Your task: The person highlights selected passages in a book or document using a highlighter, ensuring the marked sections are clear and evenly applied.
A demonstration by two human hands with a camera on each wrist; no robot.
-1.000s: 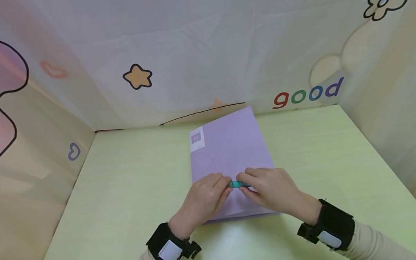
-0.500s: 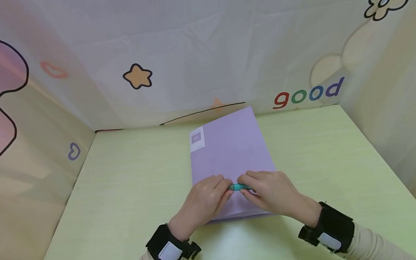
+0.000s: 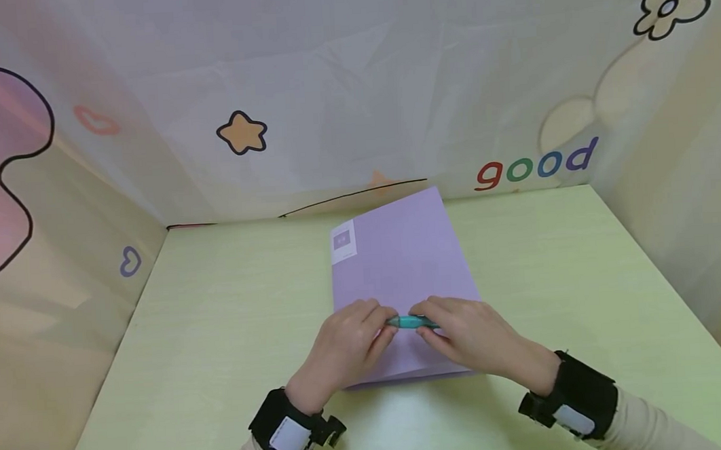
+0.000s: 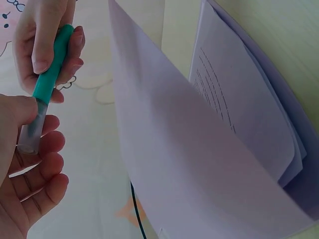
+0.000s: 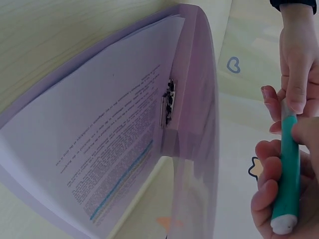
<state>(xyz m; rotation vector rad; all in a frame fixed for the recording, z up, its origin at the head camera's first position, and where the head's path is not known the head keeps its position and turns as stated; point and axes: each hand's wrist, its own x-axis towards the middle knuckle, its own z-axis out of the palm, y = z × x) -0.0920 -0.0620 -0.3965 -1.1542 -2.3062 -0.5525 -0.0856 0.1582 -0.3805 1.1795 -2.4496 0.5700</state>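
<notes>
A green marker pen [image 3: 410, 321] is held level between both hands above a purple folder [image 3: 399, 264]. My left hand [image 3: 347, 338] pinches the clear cap [image 4: 34, 130] at the pen's left end between thumb and fingers. With thumb and curled fingers, my right hand [image 3: 471, 331] grips the green barrel [image 5: 289, 164], whose white end shows in the right wrist view. Cap and barrel meet in the left wrist view. Beneath the hands, the folder's cover stands partly raised over printed sheets [image 5: 114, 114], some lines of which are marked in blue.
The folder lies on a pale green table [image 3: 236, 313], its far edge near a printed cloth backdrop [image 3: 341, 83]. A metal clip [image 5: 168, 104] sits at the folder's spine. Cloth also hangs at both sides. Each wrist wears a black strap [image 3: 577, 397] with a small camera.
My left hand has moved slightly left, and more of the green pen shows between the hands. The right hand has barely shifted. The folder stays in place.
</notes>
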